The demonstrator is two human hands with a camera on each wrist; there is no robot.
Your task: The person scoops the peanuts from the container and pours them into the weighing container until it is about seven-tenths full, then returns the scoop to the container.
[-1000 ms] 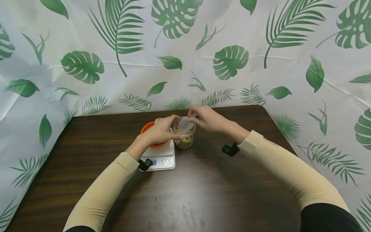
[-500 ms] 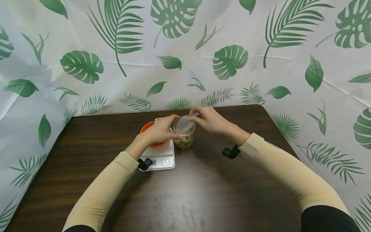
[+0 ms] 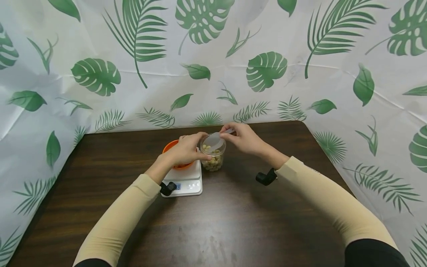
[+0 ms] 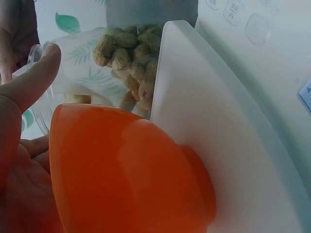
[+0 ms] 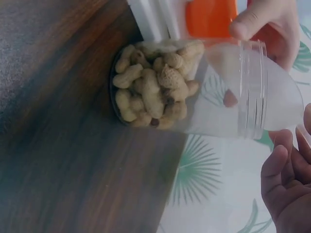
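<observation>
A clear jar (image 3: 212,161) with unshelled peanuts (image 5: 150,92) in its lower part stands on the table, right beside the scale. Thumb and fingers of my left hand (image 3: 186,150) hold it at the upper part, as the left wrist view also shows near the rim (image 4: 36,92). My right hand (image 3: 241,137) pinches a translucent white spoon (image 3: 213,141) at the jar's mouth. The spoon's broad end slants down into the mouth, and its handle sticks out past my fingers. An orange bowl (image 4: 121,170) sits on the white kitchen scale (image 3: 188,188), partly hidden behind my left hand.
The dark wood table (image 3: 217,230) spreads toward me, with its far edge just behind the jar. A leaf-printed white sheet (image 3: 213,81) hangs behind it. The scale's lit display (image 3: 178,187) faces me, near my left wrist camera (image 3: 168,189).
My right hand has shifted slightly right, and the spoon has tilted flatter, with more handle showing past the fingers. More peanuts are visible through the jar mouth. My left hand keeps its place.
</observation>
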